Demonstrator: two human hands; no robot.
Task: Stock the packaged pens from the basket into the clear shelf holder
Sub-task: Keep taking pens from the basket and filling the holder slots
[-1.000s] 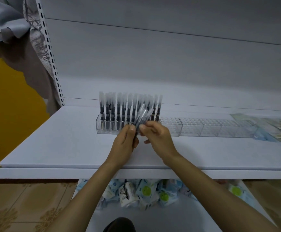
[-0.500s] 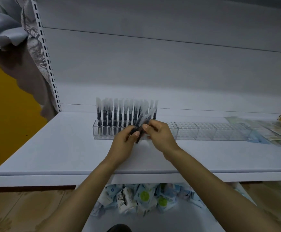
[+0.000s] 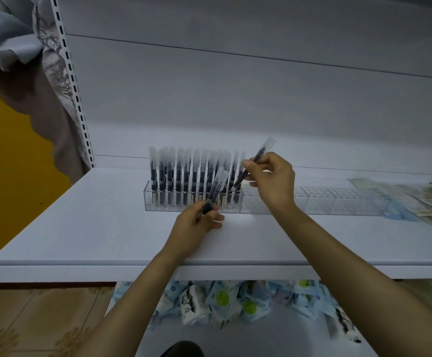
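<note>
- A single packaged pen, dark-barrelled inside a clear plastic sleeve [image 3: 255, 162], has been drawn out of the bundle that both hands held together a second ago.
- This pen is pinched between the thumb and fingertips of the right hand [image 3: 271, 181], which has been raised to the right, at the far side of the shelf.
- The pen is tilted, its top leaning right and its lower end at the right end of the filled row. Whether the tip has entered a slot cannot be told.
- The remaining small bundle of sleeved dark pens [image 3: 216, 189] is gripped at its lower end by the curled fingers of the left hand [image 3: 197, 225], just in front of the holder.
- One pen is therefore judged ready for the next free slot, with a few more waiting.
- The long clear acrylic shelf holder [image 3: 338, 202] is set along the flat white shelf board [image 3: 81, 228]. Its left section is packed with upright sleeved pens [image 3: 184, 173]; the gridded sections to the right are seen empty.
- Flat pale packets [image 3: 428, 202] are laid at the far right of the shelf.
- Blue-and-white packets with green dots [image 3: 222, 302] are piled below the shelf; no basket can be made out.
</note>
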